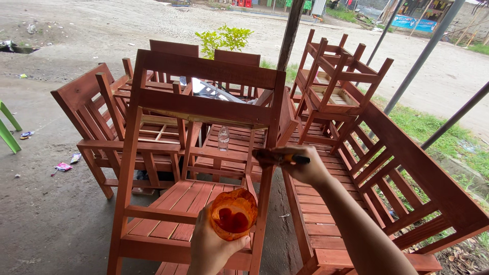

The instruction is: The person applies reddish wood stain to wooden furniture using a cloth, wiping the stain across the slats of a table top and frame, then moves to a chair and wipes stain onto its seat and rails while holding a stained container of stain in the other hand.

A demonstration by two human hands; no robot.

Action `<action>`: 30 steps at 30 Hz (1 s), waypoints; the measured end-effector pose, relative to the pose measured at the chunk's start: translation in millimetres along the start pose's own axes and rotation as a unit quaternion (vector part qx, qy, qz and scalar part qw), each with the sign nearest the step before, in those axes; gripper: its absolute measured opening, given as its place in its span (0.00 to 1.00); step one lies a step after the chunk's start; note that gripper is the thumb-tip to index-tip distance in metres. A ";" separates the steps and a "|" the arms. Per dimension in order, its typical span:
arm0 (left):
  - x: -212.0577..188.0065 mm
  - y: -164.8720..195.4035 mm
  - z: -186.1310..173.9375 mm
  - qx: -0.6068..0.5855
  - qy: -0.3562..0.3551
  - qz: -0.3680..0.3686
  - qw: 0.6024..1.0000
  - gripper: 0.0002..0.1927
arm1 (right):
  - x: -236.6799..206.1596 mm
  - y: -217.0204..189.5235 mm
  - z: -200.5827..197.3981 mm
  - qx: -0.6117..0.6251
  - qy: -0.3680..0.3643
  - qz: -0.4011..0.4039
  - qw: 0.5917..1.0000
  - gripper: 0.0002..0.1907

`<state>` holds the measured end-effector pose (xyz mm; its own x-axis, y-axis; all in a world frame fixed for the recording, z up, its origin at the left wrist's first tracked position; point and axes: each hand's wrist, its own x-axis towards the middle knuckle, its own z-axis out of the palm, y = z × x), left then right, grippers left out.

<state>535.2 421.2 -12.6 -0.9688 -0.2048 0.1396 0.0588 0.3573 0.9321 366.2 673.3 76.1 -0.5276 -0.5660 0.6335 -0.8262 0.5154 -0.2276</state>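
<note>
The left hand sits near, at the bottom edge of the view, its grip closed around an orange-stained plastic cup holding reddish liquid — the cup is upright, mouth facing the camera. The right hand is farther and to the right, grip closed tight on the handle of a paintbrush; the brush lies level, bristles pointing left and touching the right rear post of the reddish-brown wooden chair. The cup hangs just above that chair's slatted seat. A long slatted bench stands right of the chair — a clear plastic bottle stands on a farther seat.
</note>
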 end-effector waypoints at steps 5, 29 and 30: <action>-0.7 -10.1 -4.9 -0.016 0.023 0.019 0.999 0.48 | -1.5 13.5 4.3 -0.109 0.079 -0.093 0.986 0.18; 3.3 -9.7 1.8 -0.007 0.018 0.024 1.000 0.51 | 50.9 19.1 -18.4 -0.154 0.104 -0.055 0.981 0.19; 0.4 -11.9 1.2 -0.014 0.017 0.025 0.999 0.50 | 43.9 17.8 -11.5 -0.152 0.097 -0.058 0.982 0.18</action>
<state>533.9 418.0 -24.0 -0.9559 -0.2185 0.1961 0.1133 0.3418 0.9329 330.6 665.1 108.4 -0.3613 -0.5150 0.7773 -0.7661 0.6392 0.0674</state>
